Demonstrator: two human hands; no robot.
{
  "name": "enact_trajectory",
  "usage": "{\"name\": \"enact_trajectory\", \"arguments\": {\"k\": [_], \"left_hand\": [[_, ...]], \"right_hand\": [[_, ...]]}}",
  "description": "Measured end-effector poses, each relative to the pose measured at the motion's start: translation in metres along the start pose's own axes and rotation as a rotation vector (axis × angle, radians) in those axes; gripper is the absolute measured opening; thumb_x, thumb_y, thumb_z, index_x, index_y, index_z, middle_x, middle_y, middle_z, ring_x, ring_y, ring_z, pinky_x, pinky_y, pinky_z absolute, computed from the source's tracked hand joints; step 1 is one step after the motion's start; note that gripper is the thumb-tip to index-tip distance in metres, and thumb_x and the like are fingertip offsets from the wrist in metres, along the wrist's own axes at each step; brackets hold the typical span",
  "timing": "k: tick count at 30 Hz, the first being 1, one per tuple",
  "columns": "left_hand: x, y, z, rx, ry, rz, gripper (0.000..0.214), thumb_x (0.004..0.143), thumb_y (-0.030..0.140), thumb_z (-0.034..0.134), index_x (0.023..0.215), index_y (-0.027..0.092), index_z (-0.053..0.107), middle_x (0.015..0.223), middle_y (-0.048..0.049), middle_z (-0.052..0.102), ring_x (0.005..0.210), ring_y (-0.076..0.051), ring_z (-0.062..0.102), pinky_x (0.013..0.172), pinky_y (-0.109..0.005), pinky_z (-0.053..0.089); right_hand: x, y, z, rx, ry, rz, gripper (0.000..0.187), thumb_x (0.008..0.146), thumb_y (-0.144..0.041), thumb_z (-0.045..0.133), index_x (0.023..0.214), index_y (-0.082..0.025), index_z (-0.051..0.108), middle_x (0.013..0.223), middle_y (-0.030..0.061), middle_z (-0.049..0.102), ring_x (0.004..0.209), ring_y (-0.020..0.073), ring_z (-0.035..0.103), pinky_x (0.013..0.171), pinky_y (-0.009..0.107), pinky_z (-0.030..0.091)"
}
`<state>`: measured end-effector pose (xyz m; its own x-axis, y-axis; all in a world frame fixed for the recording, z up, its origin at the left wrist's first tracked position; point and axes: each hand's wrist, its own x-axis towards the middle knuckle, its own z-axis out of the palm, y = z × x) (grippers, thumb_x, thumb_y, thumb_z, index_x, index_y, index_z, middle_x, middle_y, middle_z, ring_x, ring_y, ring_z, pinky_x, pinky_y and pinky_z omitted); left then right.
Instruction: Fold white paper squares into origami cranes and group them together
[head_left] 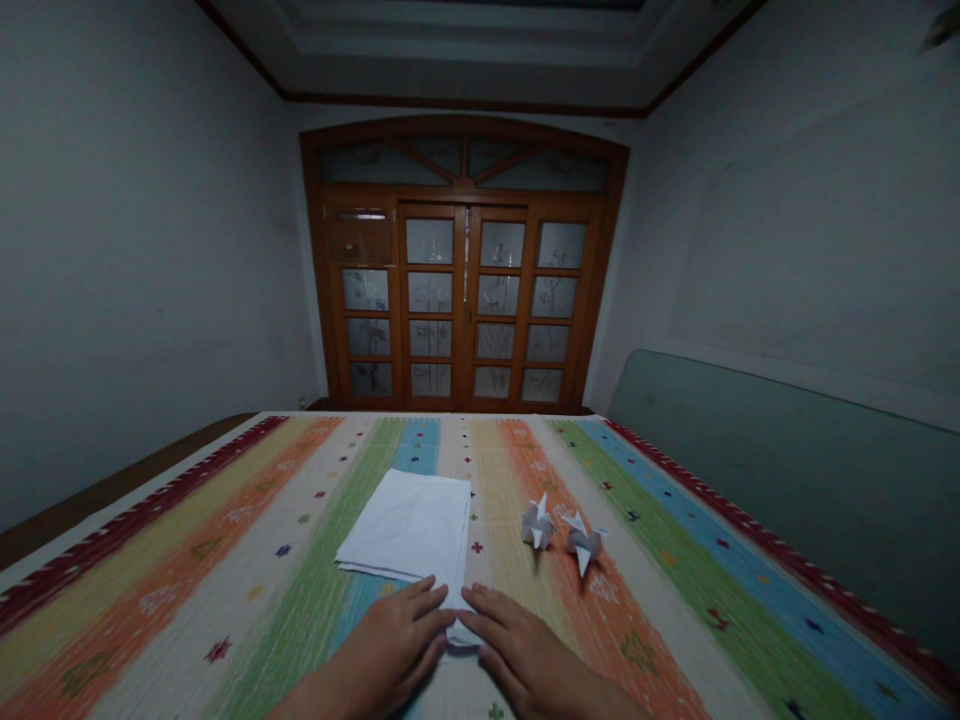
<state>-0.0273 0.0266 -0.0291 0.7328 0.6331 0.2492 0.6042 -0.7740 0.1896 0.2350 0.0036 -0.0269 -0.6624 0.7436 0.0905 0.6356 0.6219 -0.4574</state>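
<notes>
Low in the middle of the head view, a small piece of folded white paper (pixel 463 634) lies between my two hands. My left hand (pixel 394 640) comes from the left, its fingertips and thumb closed on the paper's left side. From the other side, my right hand (pixel 529 645) holds the right side the same way, fingers close together. The fingers cover part of the paper, so its exact folds are hidden. Just beyond the hands lies a stack of white paper sheets (pixel 412 522), its edges slightly uneven.
Two small folded-paper birds, one at the left (pixel 538 524) and one at the right (pixel 583 545), stand right of the stack. Everything rests on a striped, patterned tablecloth (pixel 285 600). A pale green panel (pixel 750 440) runs along the right side; wooden glass doors (pixel 465 300) stand behind.
</notes>
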Motion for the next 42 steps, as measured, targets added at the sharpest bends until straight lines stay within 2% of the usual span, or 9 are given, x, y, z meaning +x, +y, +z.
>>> {"name": "enact_trajectory", "arguments": {"k": [6,11,20,27,31,34,37,39,42], "left_hand": [[0.001,0.005,0.004,0.085,0.031,0.063,0.043,0.096,0.016,0.055,0.138,0.025,0.056,0.138,-0.011,0.068,0.128,-0.034,0.063,0.106,-0.047,0.055],[0.003,0.018,0.004,0.103,0.03,-0.022,0.041,0.084,0.011,0.056,0.123,0.023,0.062,0.128,-0.013,0.071,0.12,-0.035,0.065,0.1,-0.046,0.057],[0.005,0.019,0.023,0.097,0.018,-0.152,0.057,0.079,0.006,0.057,0.134,0.022,0.059,0.136,-0.0137,0.067,0.125,-0.035,0.062,0.103,-0.046,0.056],[0.007,0.017,0.02,0.074,-0.021,-0.193,0.08,0.067,-0.005,0.053,0.142,0.022,0.056,0.139,-0.0122,0.067,0.121,-0.034,0.065,0.104,-0.045,0.055],[0.006,0.017,0.014,0.007,-0.007,-0.231,0.081,0.065,-0.006,0.05,0.14,0.022,0.062,0.14,-0.0123,0.067,0.122,-0.033,0.066,0.103,-0.046,0.055],[0.006,0.015,0.012,-0.121,0.105,-0.267,0.072,0.065,-0.005,0.049,0.13,0.02,0.07,0.134,-0.0124,0.071,0.12,-0.031,0.068,0.105,-0.044,0.053],[0.008,0.014,0.01,-0.318,0.273,-0.346,0.056,0.069,0.002,0.048,0.115,0.019,0.076,0.118,-0.0109,0.078,0.111,-0.029,0.071,0.101,-0.043,0.053],[0.011,0.015,0.008,-0.445,0.355,-0.432,0.046,0.071,0.008,0.049,0.104,0.019,0.079,0.108,-0.0101,0.081,0.106,-0.03,0.073,0.099,-0.044,0.053],[0.016,0.017,0.003,-0.647,0.387,-0.524,0.039,0.07,0.015,0.05,0.094,0.021,0.08,0.1,-0.0083,0.082,0.099,-0.031,0.073,0.094,-0.042,0.053]], "right_hand": [[0.0,0.005,0.006,0.015,0.037,-0.011,0.052,0.104,-0.032,0.052,0.155,-0.025,0.045,0.163,0.0099,0.04,0.151,0.0281,0.038,0.124,0.046,0.034],[0.0,0.008,0.009,0.003,0.041,-0.02,0.054,0.102,-0.031,0.053,0.156,-0.025,0.045,0.163,0.0102,0.04,0.15,0.0291,0.039,0.124,0.047,0.033],[0.005,0.024,0.048,0.055,0.198,0.039,0.066,0.093,-0.024,0.059,0.155,-0.021,0.039,0.156,0.0168,0.05,0.143,0.0319,0.049,0.119,0.047,0.041],[0.014,0.003,0.036,0.175,0.173,-0.028,0.085,0.06,-0.006,0.051,0.145,-0.019,0.048,0.15,0.0149,0.056,0.139,0.0299,0.052,0.119,0.046,0.038],[0.015,0.0,0.037,0.244,0.288,-0.006,0.084,0.05,-0.007,0.049,0.133,-0.019,0.055,0.138,0.0145,0.063,0.13,0.0307,0.058,0.115,0.044,0.043],[0.018,0.001,0.042,0.318,0.496,-0.041,0.063,0.056,-0.006,0.05,0.117,-0.019,0.06,0.116,0.0125,0.07,0.108,0.0277,0.068,0.097,0.038,0.055],[0.02,-0.002,0.044,0.374,0.638,-0.088,0.046,0.069,-0.007,0.053,0.114,-0.02,0.059,0.103,0.0089,0.071,0.091,0.0234,0.072,0.081,0.031,0.059],[0.021,-0.003,0.044,0.373,0.66,-0.096,0.044,0.075,-0.007,0.054,0.116,-0.021,0.058,0.104,0.0087,0.072,0.091,0.0225,0.073,0.08,0.03,0.06],[0.021,-0.002,0.045,0.311,0.637,-0.138,0.045,0.079,-0.005,0.051,0.121,-0.02,0.057,0.112,0.0119,0.073,0.103,0.024,0.072,0.09,0.033,0.059]]}}
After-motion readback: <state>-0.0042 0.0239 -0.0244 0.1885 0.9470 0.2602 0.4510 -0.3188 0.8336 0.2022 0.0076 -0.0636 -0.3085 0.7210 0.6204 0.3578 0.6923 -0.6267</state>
